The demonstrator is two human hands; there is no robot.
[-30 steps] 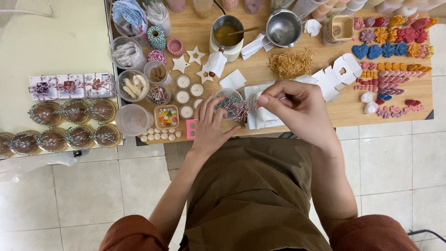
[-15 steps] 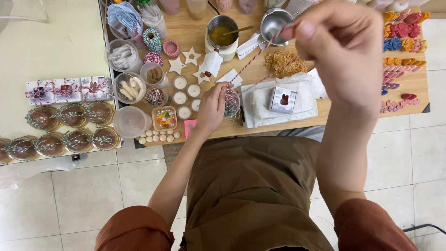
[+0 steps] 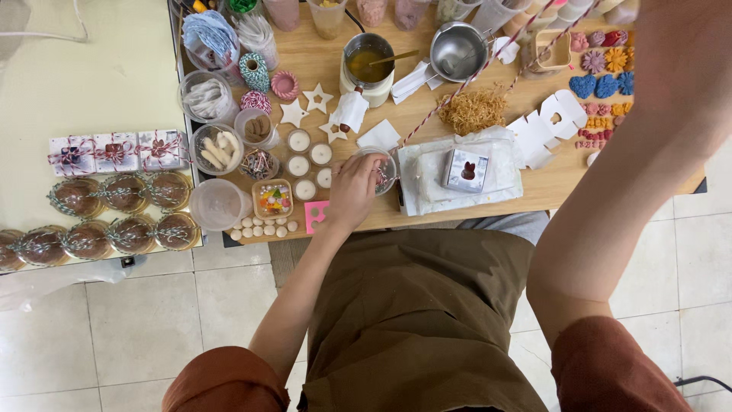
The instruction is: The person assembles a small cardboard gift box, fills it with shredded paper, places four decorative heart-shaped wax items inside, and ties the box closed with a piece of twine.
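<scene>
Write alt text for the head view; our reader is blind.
A person's left hand rests on a small clear bowl on a crowded wooden craft table, while red-and-white twine stretches up towards the raised right arm. A small box sits on white paper beside it.

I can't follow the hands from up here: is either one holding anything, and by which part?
The left hand rests on the rim of a small clear cup. Red-and-white twine runs up toward the raised right hand, whose grip is out of view.

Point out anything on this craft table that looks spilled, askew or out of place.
Little stands out. A red-and-white twine runs taut and slanted across the wooden table, passing over the straw-like pile. The left hand rests at a small clear cup. The raised right arm hides the table's right end.
</scene>
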